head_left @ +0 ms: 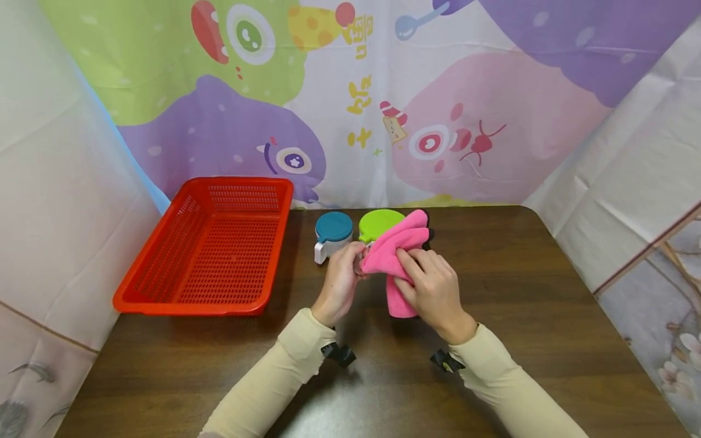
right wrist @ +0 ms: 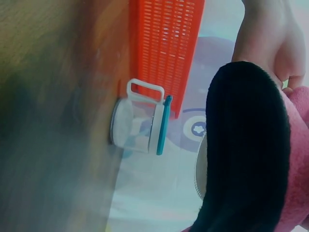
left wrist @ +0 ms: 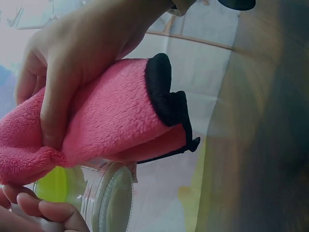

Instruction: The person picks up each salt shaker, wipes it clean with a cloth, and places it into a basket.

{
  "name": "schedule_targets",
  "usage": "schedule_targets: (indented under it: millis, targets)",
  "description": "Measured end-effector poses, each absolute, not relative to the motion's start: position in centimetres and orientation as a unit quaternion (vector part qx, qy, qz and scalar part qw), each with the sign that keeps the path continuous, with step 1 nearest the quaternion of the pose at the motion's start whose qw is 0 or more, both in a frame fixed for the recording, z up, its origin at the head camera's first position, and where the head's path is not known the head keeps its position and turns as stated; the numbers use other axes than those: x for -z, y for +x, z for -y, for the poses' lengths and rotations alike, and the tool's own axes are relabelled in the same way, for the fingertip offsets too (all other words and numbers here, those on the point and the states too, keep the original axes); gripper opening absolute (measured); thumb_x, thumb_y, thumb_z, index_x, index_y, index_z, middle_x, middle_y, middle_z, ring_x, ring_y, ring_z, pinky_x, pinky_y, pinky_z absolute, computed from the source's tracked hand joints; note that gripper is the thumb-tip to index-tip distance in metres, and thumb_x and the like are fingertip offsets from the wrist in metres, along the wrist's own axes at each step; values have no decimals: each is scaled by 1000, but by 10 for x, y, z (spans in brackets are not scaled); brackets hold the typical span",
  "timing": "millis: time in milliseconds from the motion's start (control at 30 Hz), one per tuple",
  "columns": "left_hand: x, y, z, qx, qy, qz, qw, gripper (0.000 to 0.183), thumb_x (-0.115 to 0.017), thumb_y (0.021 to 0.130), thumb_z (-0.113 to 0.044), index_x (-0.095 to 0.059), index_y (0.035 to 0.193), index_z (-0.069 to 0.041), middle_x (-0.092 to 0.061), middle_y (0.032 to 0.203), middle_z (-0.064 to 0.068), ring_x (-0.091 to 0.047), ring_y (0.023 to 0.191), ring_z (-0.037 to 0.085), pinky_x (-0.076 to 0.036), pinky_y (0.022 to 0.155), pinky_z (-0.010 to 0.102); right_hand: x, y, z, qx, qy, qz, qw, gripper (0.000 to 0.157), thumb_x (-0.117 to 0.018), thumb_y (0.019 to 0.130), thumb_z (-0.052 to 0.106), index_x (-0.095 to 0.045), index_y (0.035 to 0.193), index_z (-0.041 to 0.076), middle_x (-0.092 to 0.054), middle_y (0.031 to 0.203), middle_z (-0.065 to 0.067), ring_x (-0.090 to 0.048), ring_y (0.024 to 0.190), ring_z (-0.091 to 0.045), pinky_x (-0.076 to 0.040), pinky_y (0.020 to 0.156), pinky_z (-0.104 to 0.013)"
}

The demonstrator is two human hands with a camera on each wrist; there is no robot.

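My left hand [head_left: 339, 280] grips a clear jar [left wrist: 118, 198] with a lime-green lid [head_left: 380, 224], its curled fingers showing at the lower left of the left wrist view. A pink cloth [head_left: 394, 254] with black edging is folded against the jar, hiding much of its body. My right hand [head_left: 435, 291] pinches this cloth between thumb and fingers, and one end hangs below. Just left of the held jar, a clear jar with a teal lid [head_left: 334, 226] and a white handle [right wrist: 145, 86] stands upright on the table.
A red perforated plastic basket [head_left: 268, 286] sits at the left of the brown wooden table [head_left: 526, 340]. Behind the table hangs a curtain [head_left: 350, 170] with cartoon figures. Pale fabric panels [head_left: 630, 194] stand along both sides.
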State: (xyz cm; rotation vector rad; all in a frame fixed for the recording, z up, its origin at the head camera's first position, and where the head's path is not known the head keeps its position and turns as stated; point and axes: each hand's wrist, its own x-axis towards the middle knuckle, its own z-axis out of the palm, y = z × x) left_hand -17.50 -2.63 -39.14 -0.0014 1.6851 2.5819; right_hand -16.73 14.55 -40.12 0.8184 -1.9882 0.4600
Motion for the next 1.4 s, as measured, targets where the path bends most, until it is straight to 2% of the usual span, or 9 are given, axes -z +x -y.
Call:
schedule_targets:
  millis: [200, 367, 533, 800, 1133, 1400]
  targets:
    - [391, -175, 29, -829, -8, -558, 41, 28, -39, 98, -18, -53, 75, -12, -46, 62, -7, -42, 58, 8, -36, 56, 21, 406, -167, -149, -180, 352, 809, 435, 27, -61, 89, 21, -68, 107, 2, -64, 87, -13, -57, 69, -28, -48, 59, -40]
    - [390, -176, 31, -832, -7, -552, 51, 29, -39, 98, -19, -51, 74, -11, -44, 62, -5, -40, 60, 10, -34, 58, 23, 412, -166, -151, -175, 349, 815, 427, 31, -52, 96, 27, -68, 107, 2, -64, 87, -12, -57, 69, -27, -48, 58, -38]
    - [390, -177, 32, -845, -2, -532, 50, 30, -38, 98, -18, -51, 72, -11, -42, 61, -4, -37, 59, 11, -33, 59, 25, 418, -167, -153, -181, 337, 817, 431, 27, -61, 89, 22, -68, 105, 2, -65, 88, -13, -57, 68, -28, -48, 58, -39]
    - [389, -176, 34, -849, 10, -527, 50, 27, -37, 97, -17, -49, 74, -11, -38, 61, -4, -36, 60, 11, -31, 61, 28, 424, -168, -156, -218, 313, 822, 424, 32, -74, 74, 11, -70, 104, -1, -66, 88, -15, -59, 70, -29, -52, 62, -42]
    - [387, -174, 38, -842, 4, -537, 52, 27, -38, 95, -17, -47, 70, -11, -36, 59, -4, -34, 58, 12, -32, 60, 28, 426, -169, -161, -301, 282, 827, 381, 32, -73, 72, 2, -68, 104, -3, -67, 88, -15, -62, 79, -29, -53, 72, -43]
    - [390, -175, 41, -844, 12, -532, 60, 26, -38, 93, -14, -44, 68, -10, -34, 57, -4, -31, 56, 12, -29, 58, 28, 421, -168, -166, -366, 263, 820, 353, 32, -75, 71, -2, -69, 103, -2, -65, 85, -15, -60, 75, -24, -50, 66, -34]
